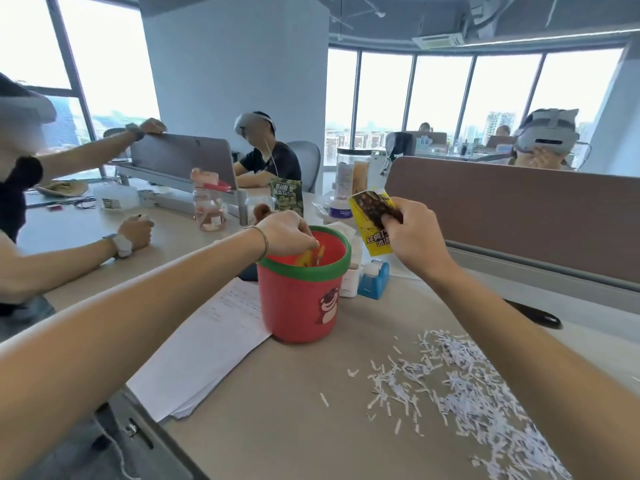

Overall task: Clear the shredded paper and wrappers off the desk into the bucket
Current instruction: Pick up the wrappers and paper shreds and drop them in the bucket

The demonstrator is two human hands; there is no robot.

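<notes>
My left hand is over the bucket mouth, fingertips pinching an orange-yellow wrapper just inside the rim. My right hand grips a yellow pack up beside the bucket, to its right. The shreds lie spread on the worktop, near the bucket on my right side. To do this well, I push the left piece below the rim before I let go, then bring the pack over the middle of the opening, not its edge. The shreds want cupped scoops; I judge they scatter easily.
</notes>
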